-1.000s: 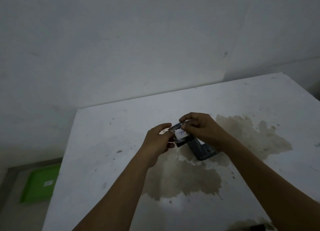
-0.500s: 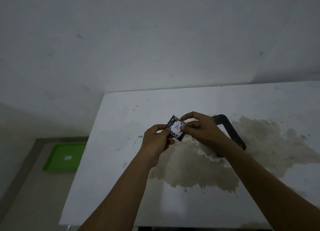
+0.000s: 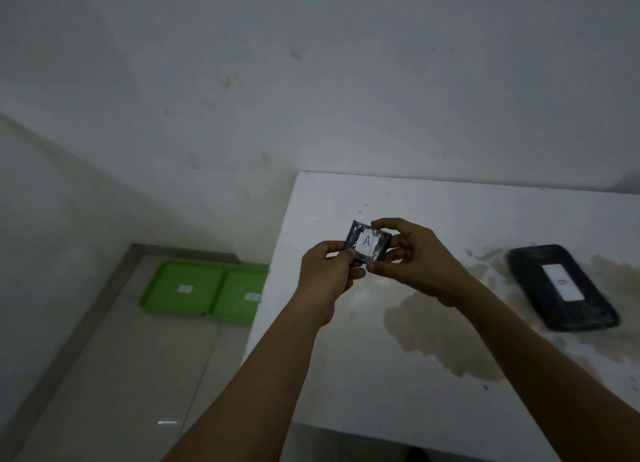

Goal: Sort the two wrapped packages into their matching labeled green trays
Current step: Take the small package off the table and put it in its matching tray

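Left hand (image 3: 327, 271): raised in front of the body, forearm bare, reaching up from lower centre; thumb and fingers pinched on the near-left edge of a small package (image 3: 367, 243). Right hand (image 3: 410, 257): raised level with the left, forearm bare, entering from lower right; thumb below, fingers curled over the far-right edge.
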